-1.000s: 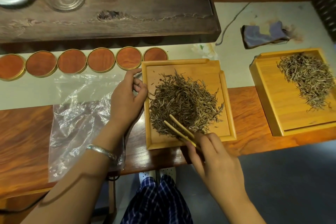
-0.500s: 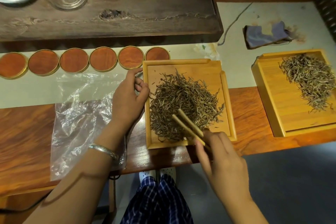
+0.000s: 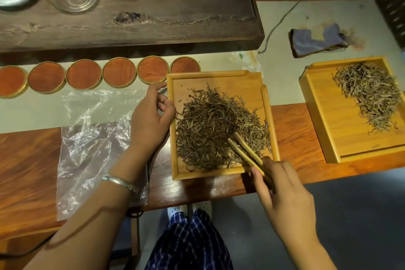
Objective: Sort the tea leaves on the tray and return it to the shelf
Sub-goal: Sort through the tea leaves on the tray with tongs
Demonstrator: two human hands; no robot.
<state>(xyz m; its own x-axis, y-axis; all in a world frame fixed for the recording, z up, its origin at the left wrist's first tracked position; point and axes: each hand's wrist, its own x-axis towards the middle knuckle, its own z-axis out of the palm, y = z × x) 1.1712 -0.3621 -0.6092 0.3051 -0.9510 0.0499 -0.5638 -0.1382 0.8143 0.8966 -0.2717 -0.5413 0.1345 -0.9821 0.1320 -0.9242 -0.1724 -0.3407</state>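
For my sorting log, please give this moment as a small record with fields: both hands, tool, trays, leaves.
left hand: left hand rests on the near tray's left rim
right hand: right hand holds the bamboo tongs
tool: tips in the dark leaf pile
near tray: near tray, in front of the person
far tray: far tray, to the right, holds the paler leaf pile

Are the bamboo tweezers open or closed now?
Open: the tweezers show two separate tips with a gap, resting in the tea leaves.
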